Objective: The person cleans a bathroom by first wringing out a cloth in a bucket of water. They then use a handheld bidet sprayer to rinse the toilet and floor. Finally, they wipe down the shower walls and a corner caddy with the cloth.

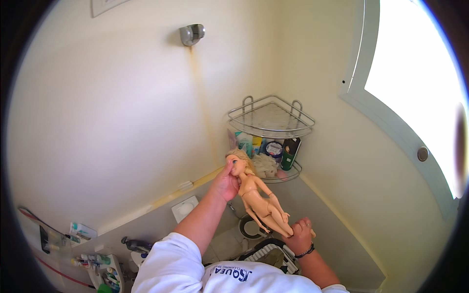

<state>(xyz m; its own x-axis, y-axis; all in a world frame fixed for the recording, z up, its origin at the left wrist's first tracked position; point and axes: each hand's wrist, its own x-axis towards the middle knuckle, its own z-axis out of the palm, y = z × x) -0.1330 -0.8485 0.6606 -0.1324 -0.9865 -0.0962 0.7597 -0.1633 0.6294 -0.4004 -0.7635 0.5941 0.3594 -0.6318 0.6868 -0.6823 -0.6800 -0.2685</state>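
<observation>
A large blonde fashion doll (258, 197) without clothes lies tilted across the middle of the view, head up and to the left. My left hand (228, 183) grips it at the head and neck, with the thumb beside its face. Around the doll's lower legs my right hand (301, 234) is closed; a dark bracelet circles that wrist. Behind the doll's head stands a two-tier wire corner shelf (271, 128). On its lower tier are a pale mesh bath puff (265, 165), tubes, a round jar (274, 148) and a dark green container (288, 157).
Below the hands are a laundry basket (289, 252) with dark cloth and a round black-rimmed object (251, 229). Toiletries crowd a small washbasin (119, 274) at lower left. A shower bracket (192, 34) is on the wall above a rusty streak. A bright window (414, 73) is at right.
</observation>
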